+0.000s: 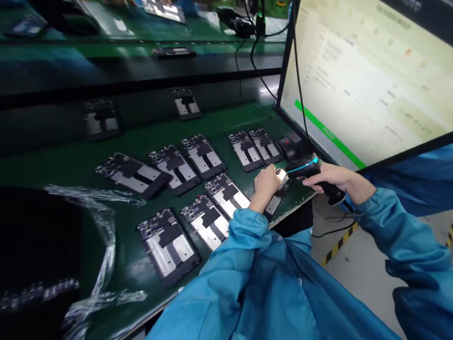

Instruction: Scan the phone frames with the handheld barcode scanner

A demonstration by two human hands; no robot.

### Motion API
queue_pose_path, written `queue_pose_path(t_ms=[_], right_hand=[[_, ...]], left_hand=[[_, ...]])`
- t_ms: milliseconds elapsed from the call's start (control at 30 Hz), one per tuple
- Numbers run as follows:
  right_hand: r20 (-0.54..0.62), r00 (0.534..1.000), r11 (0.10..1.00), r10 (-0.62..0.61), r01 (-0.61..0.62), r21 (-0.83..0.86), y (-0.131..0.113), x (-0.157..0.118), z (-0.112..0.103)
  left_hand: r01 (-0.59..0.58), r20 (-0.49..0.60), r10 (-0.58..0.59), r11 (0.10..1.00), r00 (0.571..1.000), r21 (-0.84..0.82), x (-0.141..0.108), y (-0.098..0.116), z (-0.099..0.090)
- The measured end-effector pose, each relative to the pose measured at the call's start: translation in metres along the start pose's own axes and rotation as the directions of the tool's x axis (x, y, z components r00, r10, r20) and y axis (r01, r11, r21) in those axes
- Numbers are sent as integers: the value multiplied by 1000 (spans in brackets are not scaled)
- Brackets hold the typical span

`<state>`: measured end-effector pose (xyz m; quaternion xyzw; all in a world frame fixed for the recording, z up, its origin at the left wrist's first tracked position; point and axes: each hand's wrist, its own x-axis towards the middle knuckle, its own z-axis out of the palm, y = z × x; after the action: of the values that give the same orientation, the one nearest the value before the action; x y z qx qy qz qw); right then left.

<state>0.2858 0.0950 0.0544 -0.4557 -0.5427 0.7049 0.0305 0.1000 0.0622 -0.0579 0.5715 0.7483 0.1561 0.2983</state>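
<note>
My right hand [332, 177] is wrapped round the grip of a black barcode scanner [302, 166] with a glowing cyan strip. The scanner's head points left, close over an opened phone chassis [274, 204] at the table's front edge. Light falls bright on the bare circuit board at that chassis's top end. My left hand [266, 185] has its fingers curled at the chassis's left side, gripping it; the fingertips are partly hidden. Just left of my left forearm lie more opened phone chassis [228, 194], boards and silver plates facing up.
A large monitor [361, 80] with a green PASS bar stands at the right. Several phone chassis [203, 156] lie across the green table [120, 264]. Clear plastic wrap [108, 236] edges a black area at left. Cables [255, 56] hang behind; a raised shelf [134, 45] runs along the back.
</note>
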Motion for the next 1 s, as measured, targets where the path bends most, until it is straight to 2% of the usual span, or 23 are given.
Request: queue_pose_path(t_ms=[233,400,1000], right_hand=[[54,998,999,-20,18,34,-7,-9,-5],[60,997,999,-43,42,19,0,-9,-9],[104,995,998,4,-10,57,14,3,-22]], left_hand=[[21,-13,-20,998,1000,61,2,-5,4],[22,-22,-20,995,1000,101,2,-7,7],[17,-31,-12,982,999,187,9,-15,11]])
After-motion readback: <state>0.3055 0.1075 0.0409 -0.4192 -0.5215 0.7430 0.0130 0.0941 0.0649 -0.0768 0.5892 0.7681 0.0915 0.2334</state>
